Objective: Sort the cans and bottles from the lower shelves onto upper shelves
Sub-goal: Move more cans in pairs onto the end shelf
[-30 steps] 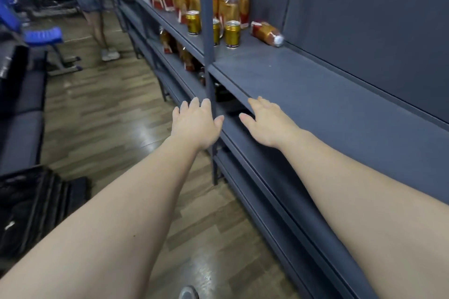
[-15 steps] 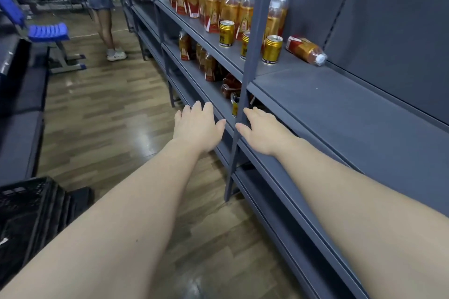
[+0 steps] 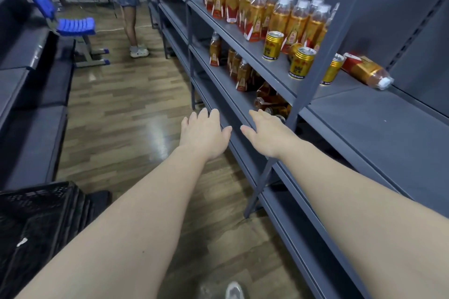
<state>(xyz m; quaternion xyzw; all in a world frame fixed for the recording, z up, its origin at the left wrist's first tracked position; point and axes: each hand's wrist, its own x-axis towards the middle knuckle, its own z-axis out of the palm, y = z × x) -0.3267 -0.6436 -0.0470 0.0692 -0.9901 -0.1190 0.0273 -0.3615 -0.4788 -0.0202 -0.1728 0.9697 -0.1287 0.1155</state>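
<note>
Fingers (image 3: 213, 115) of both my hands are stretched out and loose; they grasp nothing. My left hand (image 3: 204, 133) is in the middle of the frame, over the floor (image 3: 116, 114), just beside the edge of the lower shelf (image 3: 218, 94). My right hand (image 3: 266, 135) is just right of it, at the same edge; if it touches, I cannot tell. On the lower shelf, above my hands in the frame, some bottles (image 3: 239, 68) stand and a few lie. On the upper shelf (image 3: 388, 128), at the upper middle, many bottles stand in rows, cans (image 3: 272, 45) stand in front of them, and a lone bottle (image 3: 366, 69) lies on its side at the right. A black crate (image 3: 36, 213) is at the lower left.
</note>
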